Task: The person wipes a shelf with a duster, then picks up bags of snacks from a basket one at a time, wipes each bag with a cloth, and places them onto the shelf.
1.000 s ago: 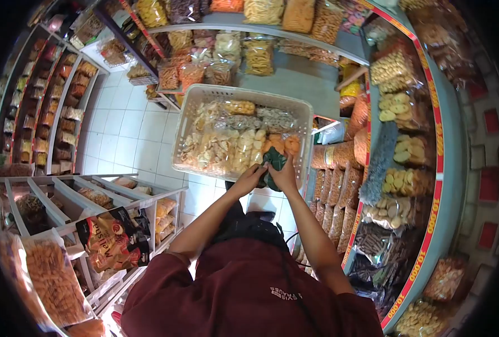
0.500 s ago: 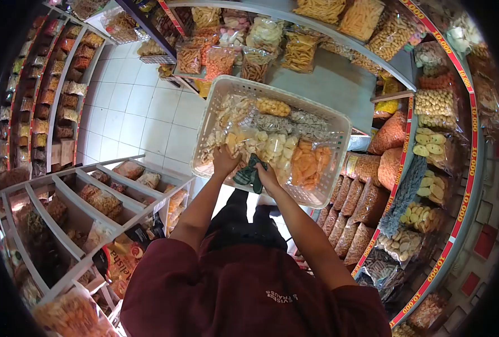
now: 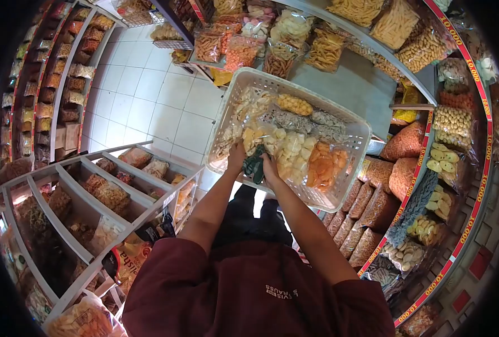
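My right hand (image 3: 269,168) is closed around a dark green cloth (image 3: 253,164) at the near side of a white plastic basket (image 3: 359,135). Just left of the cloth, my left hand (image 3: 236,157) has its fingers curled in at a bag of pale yellow chips (image 3: 253,136); what they grip, if anything, is hidden. Other clear snack bags fill the basket: round cream crackers (image 3: 295,150), orange chips (image 3: 321,167), greyish packs (image 3: 293,121) and a yellow nut-like pack (image 3: 294,104).
A divided rack (image 3: 109,216) of snack bags stands close on my left. To the right, curved shelves (image 3: 457,241) with red price strips hold more bags. A grey-topped surface (image 3: 353,92) lies beyond the basket, and white floor tiles (image 3: 148,95) show at the upper left.
My left hand has drawn in toward the cloth, and its fingers have curled. My right hand still holds the cloth, now lower and bunched between both hands. The view has shifted slightly.
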`<state>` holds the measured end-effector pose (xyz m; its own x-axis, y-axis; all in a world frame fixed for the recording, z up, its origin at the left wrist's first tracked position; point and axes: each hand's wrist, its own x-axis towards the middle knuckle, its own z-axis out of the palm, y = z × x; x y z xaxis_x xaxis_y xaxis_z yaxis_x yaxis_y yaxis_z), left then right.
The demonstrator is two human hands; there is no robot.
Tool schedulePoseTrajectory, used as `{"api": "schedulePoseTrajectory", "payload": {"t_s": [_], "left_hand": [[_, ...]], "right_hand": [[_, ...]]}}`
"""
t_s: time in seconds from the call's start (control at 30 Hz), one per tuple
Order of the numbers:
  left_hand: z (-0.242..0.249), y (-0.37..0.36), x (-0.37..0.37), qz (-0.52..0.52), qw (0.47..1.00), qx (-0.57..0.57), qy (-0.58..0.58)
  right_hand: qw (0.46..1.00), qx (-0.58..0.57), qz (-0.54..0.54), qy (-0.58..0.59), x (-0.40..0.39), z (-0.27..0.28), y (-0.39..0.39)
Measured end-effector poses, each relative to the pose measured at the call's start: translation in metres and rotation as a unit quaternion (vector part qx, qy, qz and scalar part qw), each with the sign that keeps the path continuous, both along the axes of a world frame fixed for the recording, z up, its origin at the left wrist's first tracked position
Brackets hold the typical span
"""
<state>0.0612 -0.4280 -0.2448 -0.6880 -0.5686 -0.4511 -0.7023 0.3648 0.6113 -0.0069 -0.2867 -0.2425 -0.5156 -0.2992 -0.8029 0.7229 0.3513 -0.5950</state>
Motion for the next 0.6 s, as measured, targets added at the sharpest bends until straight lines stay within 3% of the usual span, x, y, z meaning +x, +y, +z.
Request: {"api": "schedulePoseTrajectory", "payload": {"t_s": [0.07, 0.17, 0.27, 0.3, 0.4, 0.53, 0.6], "left_hand": [[0.014, -0.006, -0.006, -0.007, 1.0, 0.021, -0.019], [0.048, -0.006, -0.018, 0.037, 0.993, 0.02, 0.109], [0.045, -0.004, -0.026, 0.154, 0.965, 0.147, 0.151], [0.046, -0.008, -0.026, 0.143, 0.944, 0.245, 0.169], [0.139, -0.003, -0.04, 0.122, 0.911, 0.336, 0.205], [0.21, 0.033, -0.074, 0.208, 0.767, 0.577, 0.189], [0.237, 0.051, -0.092, 0.166, 0.726, 0.629, 0.224]], "right_hand": [[0.998, -0.011, -0.027, 0.063, 0.003, 0.001, -0.004], [0.992, -0.036, -0.043, 0.112, -0.002, 0.046, -0.011], [0.982, -0.042, -0.049, 0.18, -0.016, 0.086, -0.007], [0.976, -0.041, -0.049, 0.21, -0.021, 0.095, -0.005], [0.917, 0.022, -0.047, 0.395, -0.049, 0.145, 0.006], [0.841, 0.004, -0.14, 0.523, -0.095, 0.232, 0.026], [0.805, 0.001, -0.047, 0.591, -0.1, 0.288, 0.05]]}}
